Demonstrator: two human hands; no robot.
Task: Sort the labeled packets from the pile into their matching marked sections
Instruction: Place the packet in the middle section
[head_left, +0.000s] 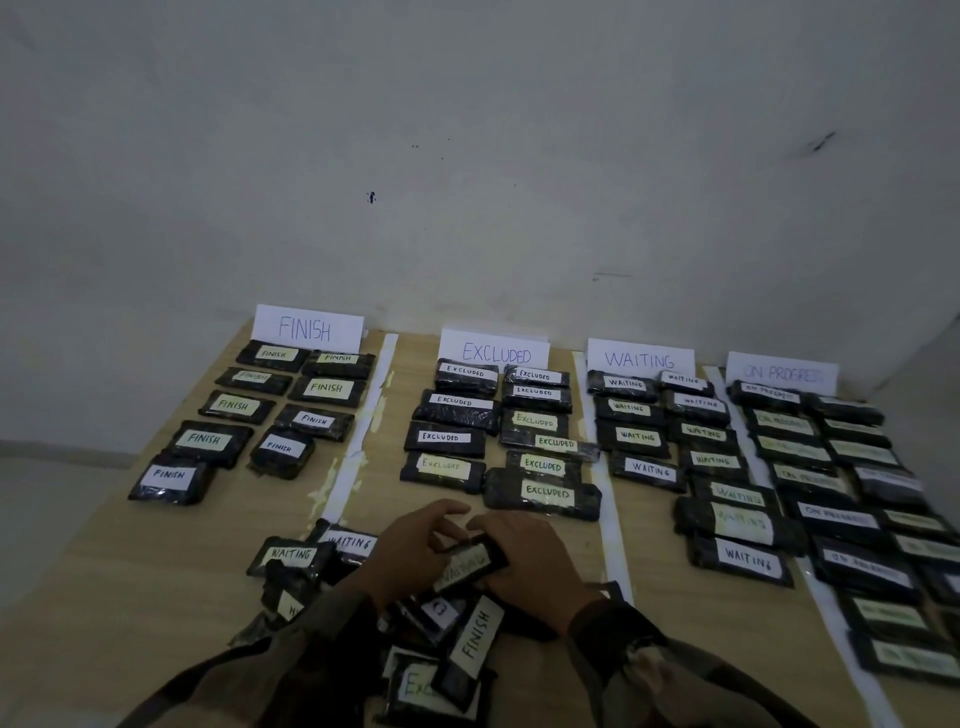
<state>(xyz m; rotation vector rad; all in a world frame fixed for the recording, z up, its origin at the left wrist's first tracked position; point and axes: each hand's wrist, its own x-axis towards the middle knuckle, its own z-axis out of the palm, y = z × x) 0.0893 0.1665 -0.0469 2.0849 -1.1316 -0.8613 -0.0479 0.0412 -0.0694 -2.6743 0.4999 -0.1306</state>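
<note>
Lower centre, the left hand (415, 551) and right hand (527, 564) pinch one packet (467, 565) between them. It looks light, stiff and slick-wrapped; better held by its ends.

Left hand (415, 553), right hand (532, 569), fingers (448, 513) curled.

A: How does my feed look?
B: Dim, grey and grainy on my screen. Light on the wall (467, 130) and table (156, 597) is soft and even; I can't tell its source. Shadows are faint.
A: Focus?
B: The middle labels (545, 491) read clean. The ON PROGRESS column (857, 499) smears toward the right edge, and the packet (470, 564) held by the left hand (413, 553) and right hand (535, 566) is motion-blurred.
</note>
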